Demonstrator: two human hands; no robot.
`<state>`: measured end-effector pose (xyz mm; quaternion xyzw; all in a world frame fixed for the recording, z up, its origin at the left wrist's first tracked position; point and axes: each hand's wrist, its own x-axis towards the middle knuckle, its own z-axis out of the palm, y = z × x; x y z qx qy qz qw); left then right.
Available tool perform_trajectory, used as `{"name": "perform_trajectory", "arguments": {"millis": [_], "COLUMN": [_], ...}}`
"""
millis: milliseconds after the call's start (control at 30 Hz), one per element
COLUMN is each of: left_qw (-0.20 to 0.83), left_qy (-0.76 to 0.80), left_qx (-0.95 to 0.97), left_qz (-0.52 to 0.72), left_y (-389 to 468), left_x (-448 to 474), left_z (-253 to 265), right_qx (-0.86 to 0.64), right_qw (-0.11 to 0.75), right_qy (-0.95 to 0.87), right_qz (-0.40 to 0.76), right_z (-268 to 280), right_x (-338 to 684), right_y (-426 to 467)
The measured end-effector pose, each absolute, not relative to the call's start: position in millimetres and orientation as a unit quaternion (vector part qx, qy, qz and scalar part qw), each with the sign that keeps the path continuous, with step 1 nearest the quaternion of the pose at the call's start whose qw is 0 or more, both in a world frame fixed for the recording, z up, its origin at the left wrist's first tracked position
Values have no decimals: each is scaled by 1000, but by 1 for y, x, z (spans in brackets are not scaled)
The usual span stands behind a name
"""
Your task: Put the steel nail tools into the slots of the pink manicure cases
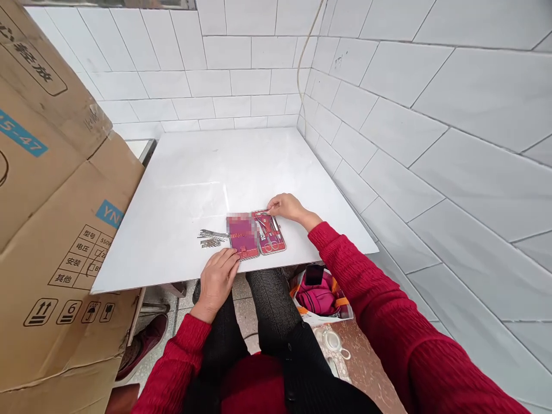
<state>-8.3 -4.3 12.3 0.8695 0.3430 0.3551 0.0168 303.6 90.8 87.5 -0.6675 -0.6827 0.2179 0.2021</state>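
An open manicure set case [244, 233] with a purple-red lining lies near the front edge of the white table. Its right half holds small metal tools, among them scissors [271, 246] with round handles. My left hand [218, 279] rests at the case's lower left corner, fingers stretched out flat. Over the top edge of the right half, my right hand [284, 206] has thumb and fingers pinched together; whatever is between them is too small to make out. Several thin metal tools [211, 238] lie on the table left of the case.
The white table [185, 167] meets tiled walls at the back and right. Large cardboard boxes [56, 201] crowd the left side. Below the table's front edge stand a bag with pink cloth [317, 296] and a white cup [332, 340]. A cable [298, 72] hangs in the corner.
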Motion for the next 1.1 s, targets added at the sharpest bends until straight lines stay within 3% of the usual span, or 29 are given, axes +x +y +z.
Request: {"name": "perform_trajectory", "arguments": {"millis": [233, 433, 667, 800, 1033, 1100], "left_qw": [77, 135, 126, 107, 91, 86], "left_qy": [385, 404, 395, 397, 393, 389], "left_qx": [845, 820, 825, 832, 839, 841], "left_qz": [364, 383, 383, 373, 367, 365], "left_y": [-6, -6, -4, -5, -4, -3], "left_x": [-3, -1, -1, -1, 0, -1], "left_z": [15, 15, 16, 17, 20, 20], "right_qx": [-657, -650, -682, -685, -697, -695], "right_qw": [-2, -44, -56, -29, 125, 206], "right_qy": [-749, -755, -702, -690, -679, -664], "right_qz": [88, 73, 200, 233, 194, 182], "right_z": [105, 123, 133, 130, 98, 82], "right_x": [281, 285, 296, 314, 338, 338], "right_y": [97, 98, 123, 133, 112, 102]}}
